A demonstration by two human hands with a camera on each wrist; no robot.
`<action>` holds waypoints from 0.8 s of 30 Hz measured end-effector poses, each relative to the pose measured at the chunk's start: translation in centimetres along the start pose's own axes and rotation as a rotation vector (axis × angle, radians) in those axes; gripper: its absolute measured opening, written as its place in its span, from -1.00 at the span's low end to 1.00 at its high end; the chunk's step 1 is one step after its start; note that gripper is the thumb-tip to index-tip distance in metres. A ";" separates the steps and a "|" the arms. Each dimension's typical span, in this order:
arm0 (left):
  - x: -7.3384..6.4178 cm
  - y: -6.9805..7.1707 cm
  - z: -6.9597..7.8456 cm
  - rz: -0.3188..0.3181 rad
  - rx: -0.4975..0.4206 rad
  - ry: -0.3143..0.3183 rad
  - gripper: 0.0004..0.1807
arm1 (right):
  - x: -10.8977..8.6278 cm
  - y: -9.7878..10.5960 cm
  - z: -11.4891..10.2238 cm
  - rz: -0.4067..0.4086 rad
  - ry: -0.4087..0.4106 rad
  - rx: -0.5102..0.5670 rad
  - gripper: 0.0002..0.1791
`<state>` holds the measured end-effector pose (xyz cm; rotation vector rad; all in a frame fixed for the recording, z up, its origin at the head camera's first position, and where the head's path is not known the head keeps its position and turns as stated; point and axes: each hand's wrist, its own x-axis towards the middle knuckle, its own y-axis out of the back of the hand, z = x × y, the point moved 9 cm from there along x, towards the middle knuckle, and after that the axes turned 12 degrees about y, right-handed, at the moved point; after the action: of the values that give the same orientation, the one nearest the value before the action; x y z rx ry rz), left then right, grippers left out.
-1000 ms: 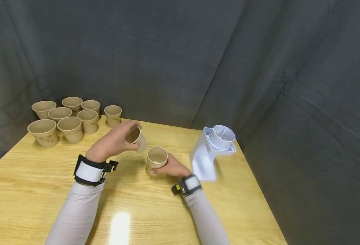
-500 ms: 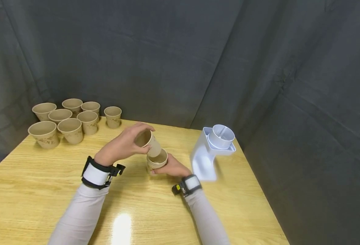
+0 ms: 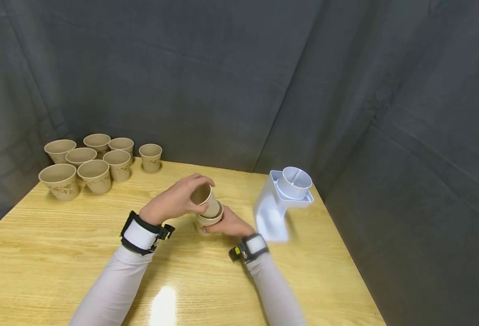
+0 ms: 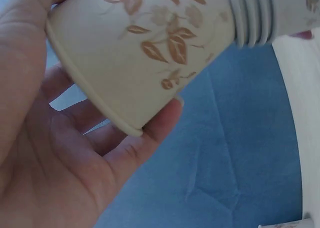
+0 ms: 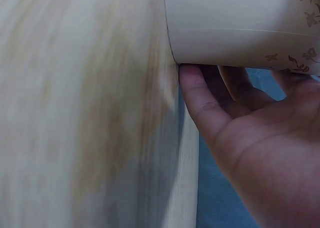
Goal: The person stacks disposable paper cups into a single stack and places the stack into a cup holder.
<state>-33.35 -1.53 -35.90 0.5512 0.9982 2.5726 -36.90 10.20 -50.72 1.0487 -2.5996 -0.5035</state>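
With thumb and fingers around its rim, my left hand (image 3: 179, 199) holds a tan paper cup (image 4: 150, 48) printed with brown leaves. That cup is tilted, and its base sits in the mouth of a stack of nested paper cups (image 3: 208, 222). My right hand (image 3: 232, 222) grips the stack from the right side, near the table. In the left wrist view several stacked rims (image 4: 252, 16) show beyond the held cup. The right wrist view has the lower cup wall (image 5: 235, 28) against the right hand's fingers (image 5: 202, 96).
Several separate paper cups (image 3: 94, 174) stand upright at the back left of the wooden table (image 3: 198, 280). A white plastic holder with a round tube on top (image 3: 282, 199) stands right of the hands. Dark curtains (image 3: 182, 81) hang behind and to the right.
My left hand has carried its cup right and down, from left of the stack into the stack's mouth. The right hand has stayed in place around the stack.
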 end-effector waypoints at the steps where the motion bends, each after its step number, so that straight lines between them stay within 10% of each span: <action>1: 0.0 -0.2 0.0 -0.002 0.001 -0.003 -0.41 | 0.0 0.0 0.0 0.001 0.001 -0.002 -0.44; 24: 1.1 -3.0 0.1 -0.020 0.050 -0.050 -0.47 | 0.2 0.0 0.0 -0.008 -0.004 -0.016 -0.42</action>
<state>-33.74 1.13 -37.67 0.6123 1.0479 2.5099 -37.04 10.08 -50.68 1.0543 -2.5914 -0.5284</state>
